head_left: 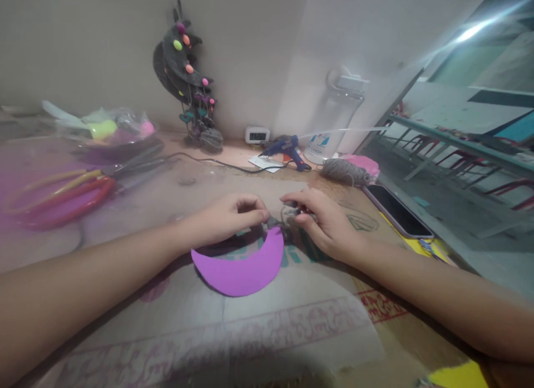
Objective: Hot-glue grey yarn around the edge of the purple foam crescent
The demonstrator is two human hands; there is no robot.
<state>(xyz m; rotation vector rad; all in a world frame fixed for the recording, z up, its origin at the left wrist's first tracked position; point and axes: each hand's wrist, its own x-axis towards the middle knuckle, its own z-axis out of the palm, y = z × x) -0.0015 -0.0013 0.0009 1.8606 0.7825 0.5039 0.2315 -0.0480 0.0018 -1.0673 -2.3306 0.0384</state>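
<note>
From the wearer's head, the one camera looks forward and down between the forearms [104,282], close enough to set the left hand [233,216] and right hand [325,224] mid-view, reaching past the work surface [317,290] to the wall [250,59], though depth at the blurred left edge seems uncertain.

Your purple crescent [240,274] lay smooth side up, horns pointing away from you, its right tip beside the grey yarn [273,221] pinched in your left hand [237,215]. Your right hand [325,221] mostly hid a small tool [291,204].
</note>
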